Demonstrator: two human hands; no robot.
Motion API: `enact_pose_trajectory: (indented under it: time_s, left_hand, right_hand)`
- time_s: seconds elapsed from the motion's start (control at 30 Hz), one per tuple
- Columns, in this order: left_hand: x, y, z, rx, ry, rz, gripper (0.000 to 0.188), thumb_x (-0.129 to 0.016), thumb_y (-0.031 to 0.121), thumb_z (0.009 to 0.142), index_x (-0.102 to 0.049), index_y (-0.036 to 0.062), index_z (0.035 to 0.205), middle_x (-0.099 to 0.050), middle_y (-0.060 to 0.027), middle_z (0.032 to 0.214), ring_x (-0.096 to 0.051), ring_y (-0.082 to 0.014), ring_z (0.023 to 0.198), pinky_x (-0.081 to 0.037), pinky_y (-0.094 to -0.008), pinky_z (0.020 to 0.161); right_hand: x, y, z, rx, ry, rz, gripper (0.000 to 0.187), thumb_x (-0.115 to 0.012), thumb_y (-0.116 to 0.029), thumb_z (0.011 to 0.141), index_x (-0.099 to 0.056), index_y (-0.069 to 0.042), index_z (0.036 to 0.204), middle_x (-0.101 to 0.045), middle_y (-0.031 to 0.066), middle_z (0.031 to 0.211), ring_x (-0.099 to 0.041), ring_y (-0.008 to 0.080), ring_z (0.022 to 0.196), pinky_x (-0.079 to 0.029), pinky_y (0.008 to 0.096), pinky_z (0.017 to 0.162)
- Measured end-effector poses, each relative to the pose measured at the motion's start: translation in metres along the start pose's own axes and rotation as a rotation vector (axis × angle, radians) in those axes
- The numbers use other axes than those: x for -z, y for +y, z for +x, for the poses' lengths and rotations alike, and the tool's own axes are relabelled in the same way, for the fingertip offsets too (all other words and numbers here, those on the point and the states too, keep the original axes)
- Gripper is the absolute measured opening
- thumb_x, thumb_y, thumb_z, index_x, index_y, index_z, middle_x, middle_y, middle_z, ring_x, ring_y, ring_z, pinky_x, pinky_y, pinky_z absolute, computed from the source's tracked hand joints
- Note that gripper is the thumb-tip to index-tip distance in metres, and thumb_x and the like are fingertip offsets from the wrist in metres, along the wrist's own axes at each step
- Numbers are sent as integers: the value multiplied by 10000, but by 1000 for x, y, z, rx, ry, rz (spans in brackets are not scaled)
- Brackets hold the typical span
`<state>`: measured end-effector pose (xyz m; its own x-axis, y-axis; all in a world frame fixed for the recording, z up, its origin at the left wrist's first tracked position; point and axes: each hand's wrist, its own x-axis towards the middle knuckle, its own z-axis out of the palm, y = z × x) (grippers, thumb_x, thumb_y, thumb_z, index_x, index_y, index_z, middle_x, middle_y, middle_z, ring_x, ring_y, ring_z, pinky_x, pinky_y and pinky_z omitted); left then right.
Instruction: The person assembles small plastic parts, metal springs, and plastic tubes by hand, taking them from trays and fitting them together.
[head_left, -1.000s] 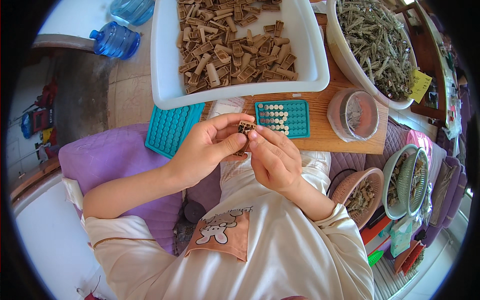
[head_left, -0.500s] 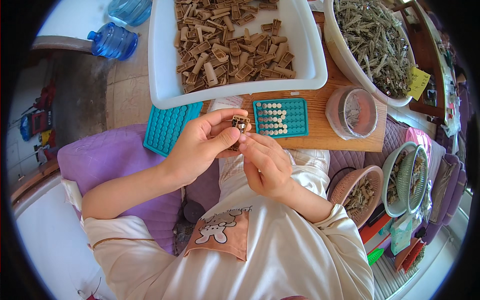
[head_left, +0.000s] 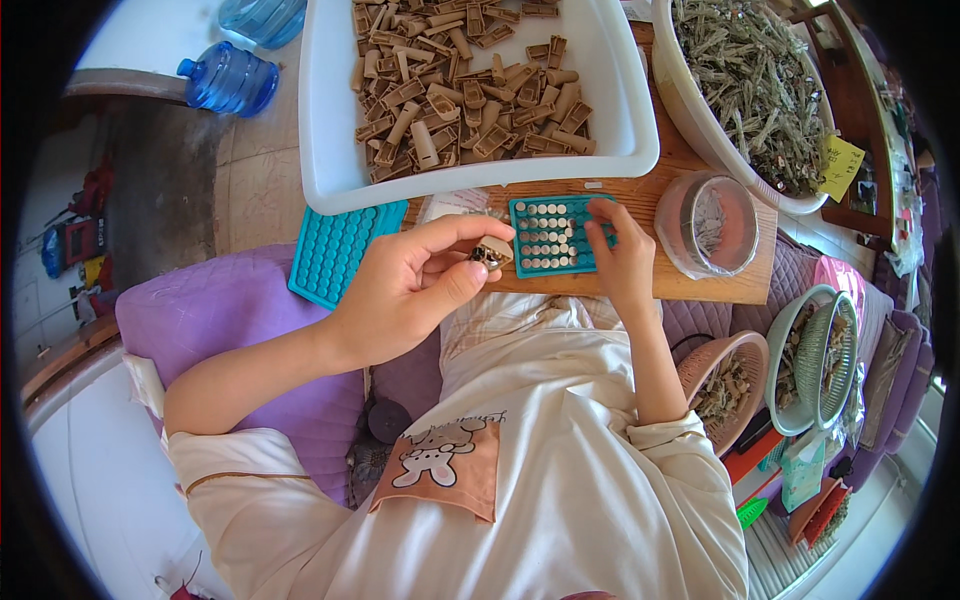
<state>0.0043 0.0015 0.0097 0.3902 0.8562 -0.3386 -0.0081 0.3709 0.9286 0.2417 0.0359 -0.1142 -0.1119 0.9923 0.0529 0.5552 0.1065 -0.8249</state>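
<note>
My left hand pinches a small brown plastic casing between thumb and fingers. Shiny metal shows at the casing's lower end, while the fingers hide some of it. Just to its right lies a teal pocketed tray holding rows of small silver discs that look like button cells. My right hand is over this tray's right side, thumb and forefinger apart, with nothing visible between them. Beyond both hands, a white bin holds many brown plastic casings.
Left of my hands lies a second teal tray. On the wooden table stands a clear round tub with small pale pieces. A big basin of wiry clear parts sits at far right, with pink and green baskets nearer.
My right hand has left the casing and moved right to the teal tray of discs. In my left hand the casing has turned, now showing its smooth brown outer side.
</note>
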Motion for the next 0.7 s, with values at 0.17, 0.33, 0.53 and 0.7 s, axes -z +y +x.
enact_pose_trajectory:
  time_s: [0.17,0.33,0.53,0.7]
  left_hand:
    - [0,3,2,66,14,-68,287,-430,98,870,-448,3,1141,-548,-90,1009,-552,-133,886,-451,-253,791]
    - [2,3,5,193,20,-141,292,-449,125,872,-451,24,1147,-555,-76,1009,-568,-126,863,-466,-240,745]
    - [-1,-1,1,266,3,-148,319,-479,148,873,-439,33,1168,-556,-68,1021,-574,-118,854,-475,-235,730]
    - [-2,-4,3,304,-15,-174,360,-512,137,857,-424,21,1186,-563,-62,1006,-567,-106,857,-483,-235,720]
  right_hand:
    - [-12,8,0,252,-48,-288,237,-589,-10,711,-542,-40,942,-591,120,787,-567,271,739,-464,335,620]
    - [-13,9,4,285,-67,-271,222,-584,4,706,-552,-55,918,-590,104,773,-566,259,728,-464,335,619]
    - [-5,-65,-14,277,178,97,213,-611,53,684,-546,-30,870,-608,91,795,-608,218,700,-488,286,596]
    - [-20,-97,-26,541,278,343,270,-652,87,640,-520,20,866,-607,119,787,-633,243,749,-515,287,594]
